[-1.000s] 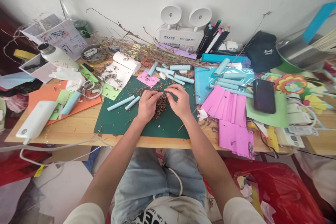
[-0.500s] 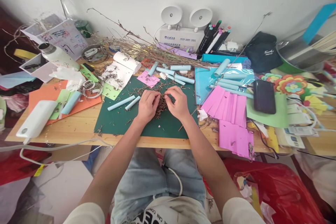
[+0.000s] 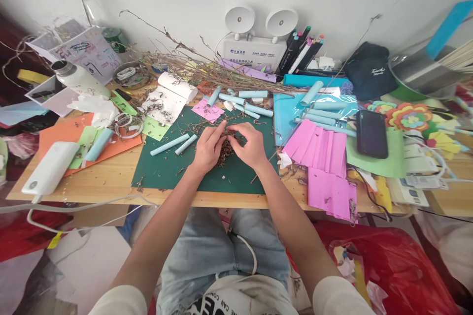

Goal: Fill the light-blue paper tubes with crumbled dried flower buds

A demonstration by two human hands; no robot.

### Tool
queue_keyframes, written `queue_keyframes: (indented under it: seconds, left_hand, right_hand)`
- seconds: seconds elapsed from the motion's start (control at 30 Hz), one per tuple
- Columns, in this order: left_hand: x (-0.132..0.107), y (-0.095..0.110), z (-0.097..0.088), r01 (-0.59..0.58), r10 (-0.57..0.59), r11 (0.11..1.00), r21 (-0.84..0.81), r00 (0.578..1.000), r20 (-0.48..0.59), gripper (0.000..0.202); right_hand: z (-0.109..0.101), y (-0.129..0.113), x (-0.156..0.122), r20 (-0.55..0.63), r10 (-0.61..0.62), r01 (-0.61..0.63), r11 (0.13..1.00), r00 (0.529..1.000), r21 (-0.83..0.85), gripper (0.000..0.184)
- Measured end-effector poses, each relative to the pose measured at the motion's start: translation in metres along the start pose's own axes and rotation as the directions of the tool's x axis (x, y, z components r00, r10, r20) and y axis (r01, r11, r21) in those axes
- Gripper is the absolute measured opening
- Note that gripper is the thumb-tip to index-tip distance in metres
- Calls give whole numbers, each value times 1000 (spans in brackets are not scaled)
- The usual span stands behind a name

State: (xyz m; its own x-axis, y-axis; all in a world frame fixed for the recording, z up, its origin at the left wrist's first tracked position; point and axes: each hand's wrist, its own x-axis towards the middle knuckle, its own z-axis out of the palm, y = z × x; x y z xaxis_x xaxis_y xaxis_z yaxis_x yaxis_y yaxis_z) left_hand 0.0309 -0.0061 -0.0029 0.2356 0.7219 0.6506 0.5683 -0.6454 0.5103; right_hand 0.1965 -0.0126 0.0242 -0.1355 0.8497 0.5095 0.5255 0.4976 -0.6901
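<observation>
My left hand [image 3: 208, 147] and my right hand [image 3: 249, 143] meet fingertip to fingertip over a pile of dried plant bits [image 3: 225, 153]. Both are closed in a pinch on bits of the brown plant; the exact pieces are too small to tell. The pile lies on a dark green mat [image 3: 166, 172], partly hidden by my fingers. Left of my left hand, two pale blue paper tubes [image 3: 170, 144] rest on the mat. Thin dried stems [image 3: 190, 125] spread behind the hands, near a pink paper square [image 3: 207, 110].
Long dry branches [image 3: 229, 78] lie across the back, before a white emergency lamp [image 3: 254, 51]. Folded pink paper [image 3: 314, 147] and a black phone-like device [image 3: 372, 134] are at right. A white bottle [image 3: 79, 78] and a white power bank [image 3: 50, 167] are at left.
My right fingertips have shifted slightly left, up against those of my left hand. The left index finger is now raised straighter. The pile stays in place.
</observation>
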Motion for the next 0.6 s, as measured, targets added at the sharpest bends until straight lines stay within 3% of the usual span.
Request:
queue_keyframes:
  seconds: [0.2,0.5,0.6]
  left_hand:
    - [-5,4,2,163,-170,983,-81,983,-75,23]
    - [0,2,-1,32,-29,999,26,994,-108,14]
    - [3,3,-3,-6,7,1000,5,996,-94,13]
  right_hand:
    - [1,2,1,15,14,-15,998,1000,53,11]
    - [-4,0,3,-75,-18,18,1000,997,3,18]
    - [-3,-1,2,-54,-38,38,999,998,-2,19]
